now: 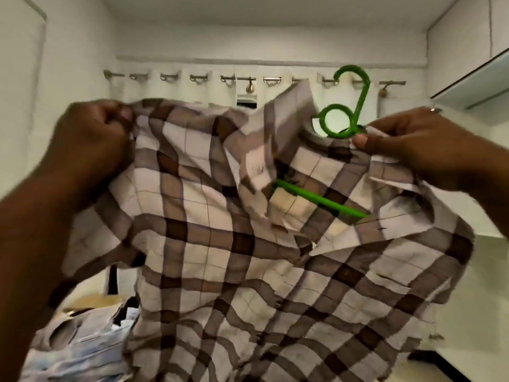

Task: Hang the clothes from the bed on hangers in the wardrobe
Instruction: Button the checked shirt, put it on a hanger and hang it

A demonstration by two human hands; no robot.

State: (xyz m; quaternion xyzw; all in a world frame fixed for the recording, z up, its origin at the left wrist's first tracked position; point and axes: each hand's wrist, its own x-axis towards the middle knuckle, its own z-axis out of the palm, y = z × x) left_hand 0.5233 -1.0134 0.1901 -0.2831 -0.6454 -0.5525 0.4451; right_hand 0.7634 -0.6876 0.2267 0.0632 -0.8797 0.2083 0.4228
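Observation:
A brown and white checked shirt (220,244) is held up in front of me and fills most of the view. My left hand (93,142) grips its upper left edge in curled fingers. My right hand (407,144) pinches the shirt at the collar, next to a green plastic hanger (349,106). The hanger's hook and loop stick up above the collar. One green arm of the hanger shows inside the open neck. The rest of the hanger is hidden by cloth.
More clothes, pale blue and grey (82,340), lie on the bed at the lower left. A white curtain on a rail with rings (192,77) covers the far wall. A white cabinet (473,86) juts out at the upper right.

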